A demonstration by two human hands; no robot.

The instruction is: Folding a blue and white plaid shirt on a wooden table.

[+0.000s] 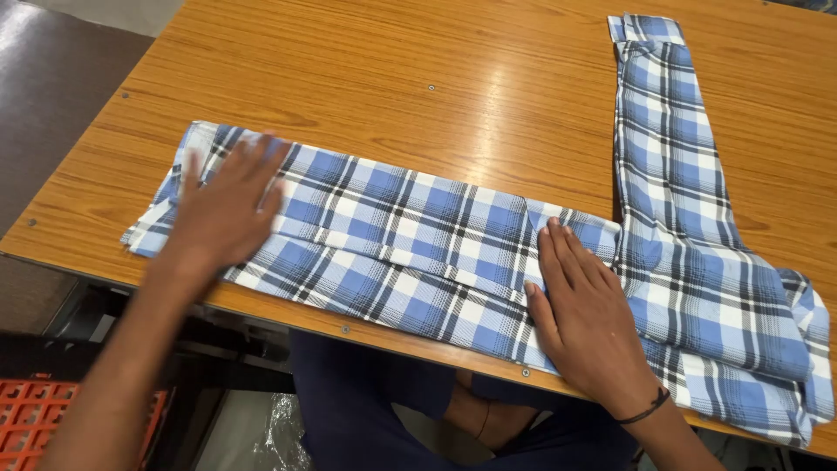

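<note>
- On the wooden table (488, 96), near its front edge, a blue, white and black plaid shirt (410, 235) lies folded lengthwise into a long band running left to right.
- One sleeve (667, 131) of the shirt runs away from the person toward the far right corner of the table, flat and unfolded.
- Left hand (227, 205): laid flat on the left end of the band, fingers spread and extended, gripping nothing. The hand is blurred, so the exact finger contact cannot be told.
- Right hand (584, 314): palm down on the right part of the band, fingers straight and close together, tips at a fold edge near the sleeve's root. It holds nothing; it presses. A dark cord sits at the wrist.
- Judgement on step: the lengthwise fold appears made and is being flattened under both palms.
- Judgement on next move: the sleeve lies outside the band; bringing it in would call for one hand to pin the body while the other lifts the cuff end.
- Below the table, lower left, part of an orange crate (35, 410) shows.
</note>
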